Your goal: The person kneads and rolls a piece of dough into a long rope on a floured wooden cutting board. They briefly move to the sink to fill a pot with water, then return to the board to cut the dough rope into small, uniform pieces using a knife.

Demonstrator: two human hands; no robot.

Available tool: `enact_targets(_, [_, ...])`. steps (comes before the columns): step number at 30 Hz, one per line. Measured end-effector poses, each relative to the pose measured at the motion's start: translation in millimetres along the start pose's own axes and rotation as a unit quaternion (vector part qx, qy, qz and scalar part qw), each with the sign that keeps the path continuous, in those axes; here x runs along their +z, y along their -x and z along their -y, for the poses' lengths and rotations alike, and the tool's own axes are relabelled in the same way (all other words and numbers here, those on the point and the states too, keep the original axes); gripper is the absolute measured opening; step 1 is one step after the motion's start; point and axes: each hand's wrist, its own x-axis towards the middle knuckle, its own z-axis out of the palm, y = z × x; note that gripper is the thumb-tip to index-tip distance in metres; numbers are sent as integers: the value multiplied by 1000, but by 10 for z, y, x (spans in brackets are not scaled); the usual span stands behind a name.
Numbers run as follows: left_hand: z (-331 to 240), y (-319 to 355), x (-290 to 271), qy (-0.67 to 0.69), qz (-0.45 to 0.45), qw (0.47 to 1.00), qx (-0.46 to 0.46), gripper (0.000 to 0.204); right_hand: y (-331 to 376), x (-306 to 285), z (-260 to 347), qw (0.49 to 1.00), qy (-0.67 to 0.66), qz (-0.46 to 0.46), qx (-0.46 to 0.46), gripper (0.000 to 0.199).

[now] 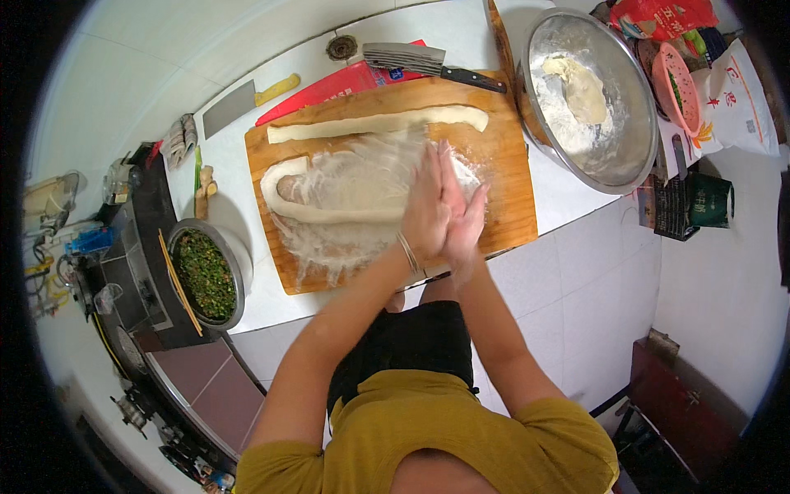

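Over the right half of the floured wooden cutting board [513, 185], my left hand [423, 206] and my right hand [463, 218] meet palm against palm. Their fingers are stretched out, somewhat smeared by motion, and whitened with flour. Nothing shows between the palms. Below them a long dough strip [346, 215] lies on the board, its left end bent back in a hook; its right end disappears behind my left hand. A second, straighter dough strip [378, 123] lies along the board's far side. Loose flour [354, 177] is spread between the two strips.
A steel bowl [638, 132] with flour and a dough lump stands at right. Two cleavers, one black-handled [403, 58] and one yellow-handled [230, 109], lie behind the board. At left sits a bowl of chopped green filling [204, 276], chopsticks [177, 280] across its rim, near ginger [206, 188].
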Motion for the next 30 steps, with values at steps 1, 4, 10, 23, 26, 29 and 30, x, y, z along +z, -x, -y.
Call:
enact_targets(1, [25, -89, -10, -8, -13, 1000, -15, 78, 72, 57, -17, 1000, 25, -5, -16, 81])
enact_targets(4, [38, -157, 15, -19, -28, 997, -65, 82, 154, 52, 4, 994, 100, 2, -35, 80])
enact_targets(10, [-93, 195, 129, 2, 27, 998, -59, 79, -112, -46, 133, 999, -20, -36, 10, 83])
enact_targets(23, [-109, -269, 70, -172, 32, 984, -33, 68, 41, -43, 76, 997, -64, -33, 2, 77])
enact_targets(26, [-118, -261, 155, -128, -15, 990, -65, 68, 67, -72, 139, 990, -140, -9, 18, 79])
enact_targets(29, [-276, -46, 306, -98, 44, 988, -107, 75, -100, -307, 185, 993, -105, -44, 25, 78])
enact_targets(30, [-363, -73, 314, -72, 45, 988, -128, 76, -129, -235, 259, 990, -129, -57, 31, 78])
